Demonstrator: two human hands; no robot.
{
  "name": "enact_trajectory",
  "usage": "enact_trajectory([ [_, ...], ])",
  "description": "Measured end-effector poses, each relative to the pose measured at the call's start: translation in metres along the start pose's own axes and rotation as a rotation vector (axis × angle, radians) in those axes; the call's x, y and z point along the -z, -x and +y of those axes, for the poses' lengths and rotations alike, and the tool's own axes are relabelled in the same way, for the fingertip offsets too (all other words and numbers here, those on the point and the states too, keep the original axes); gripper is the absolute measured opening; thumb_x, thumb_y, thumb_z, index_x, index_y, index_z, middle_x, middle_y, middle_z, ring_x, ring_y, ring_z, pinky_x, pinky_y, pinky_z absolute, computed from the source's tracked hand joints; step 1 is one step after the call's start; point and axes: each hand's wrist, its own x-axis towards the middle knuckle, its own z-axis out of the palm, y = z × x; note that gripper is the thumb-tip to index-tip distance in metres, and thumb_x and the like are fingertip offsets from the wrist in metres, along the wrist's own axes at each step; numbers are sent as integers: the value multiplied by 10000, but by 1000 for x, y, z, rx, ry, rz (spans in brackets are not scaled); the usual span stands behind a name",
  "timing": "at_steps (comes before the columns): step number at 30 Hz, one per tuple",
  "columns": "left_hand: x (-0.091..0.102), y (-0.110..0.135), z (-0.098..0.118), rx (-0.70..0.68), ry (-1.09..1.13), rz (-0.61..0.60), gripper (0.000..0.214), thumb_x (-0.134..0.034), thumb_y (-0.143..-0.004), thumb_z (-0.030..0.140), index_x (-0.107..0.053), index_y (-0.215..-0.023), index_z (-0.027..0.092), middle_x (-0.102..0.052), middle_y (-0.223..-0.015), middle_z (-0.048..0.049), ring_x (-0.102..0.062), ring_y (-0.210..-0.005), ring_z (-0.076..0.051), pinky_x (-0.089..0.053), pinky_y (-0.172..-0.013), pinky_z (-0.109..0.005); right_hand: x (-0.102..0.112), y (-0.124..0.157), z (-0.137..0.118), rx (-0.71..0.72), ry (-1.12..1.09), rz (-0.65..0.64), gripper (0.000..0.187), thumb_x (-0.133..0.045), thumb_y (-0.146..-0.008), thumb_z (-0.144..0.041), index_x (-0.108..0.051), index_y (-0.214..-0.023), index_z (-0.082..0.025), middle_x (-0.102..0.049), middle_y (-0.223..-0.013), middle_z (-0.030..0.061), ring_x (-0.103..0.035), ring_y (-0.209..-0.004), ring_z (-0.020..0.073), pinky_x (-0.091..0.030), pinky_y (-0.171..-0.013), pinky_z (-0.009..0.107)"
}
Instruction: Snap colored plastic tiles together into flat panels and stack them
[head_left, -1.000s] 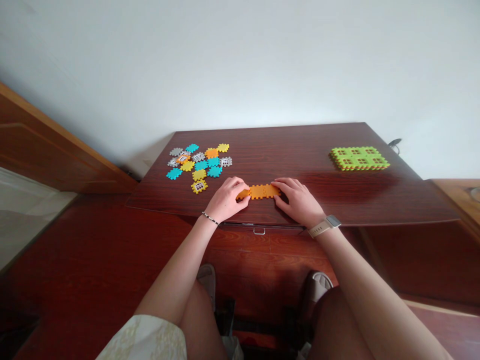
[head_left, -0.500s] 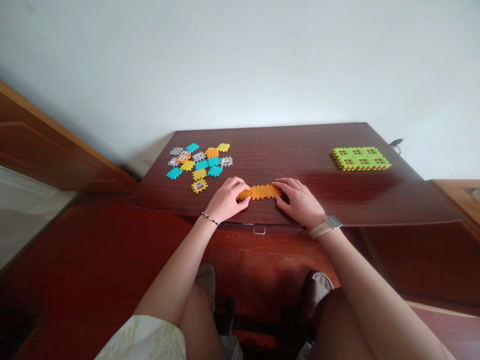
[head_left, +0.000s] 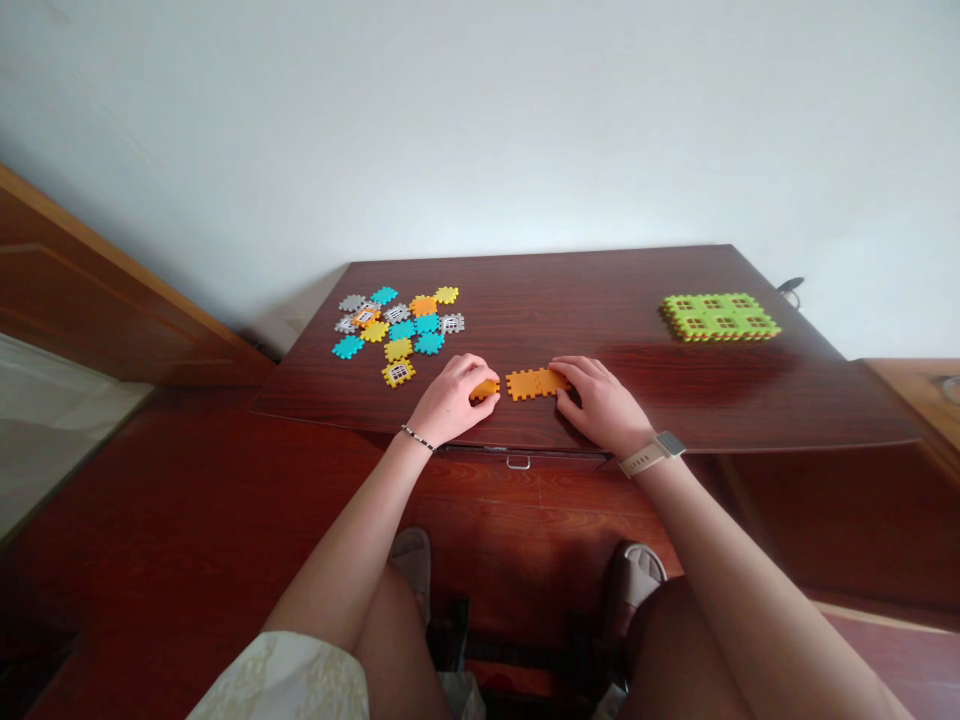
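My left hand [head_left: 454, 397] is closed on a single orange interlocking tile [head_left: 486, 389], with fingers and thumb at its edges. Just right of it lies a strip of two joined orange tiles [head_left: 525, 384], toothed along the edges. My right hand [head_left: 602, 405] grips the strip's right end, partly covering it. A narrow gap separates the single tile from the strip. Both lie at the front of the dark wooden table [head_left: 570, 300].
Several loose tiles in blue, grey, orange and yellow are scattered at the left, among them a yellow window tile [head_left: 398, 373]. A stack of green window panels [head_left: 720, 317] stands at the right. A drawer handle [head_left: 517, 462] juts below the front edge.
The left orange tile has come apart from the other two, leaving a gap. My right hand and the two-tile strip have shifted slightly right.
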Motion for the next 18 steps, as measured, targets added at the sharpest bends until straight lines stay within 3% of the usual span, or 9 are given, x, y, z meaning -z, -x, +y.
enact_trajectory([
  [18, 0, -2, -1, 0, 49, -21, 247, -838, -987, 279, -712, -1197, 243, -746, -1231, -80, -690, -1200, -296, -590, -1085, -493, -1, 0, 1, 12, -9, 3, 418, -622, -1013, -256, -737, -1410, -188, -722, -1438, 175, -665, -1323, 390, -546, -1183, 613],
])
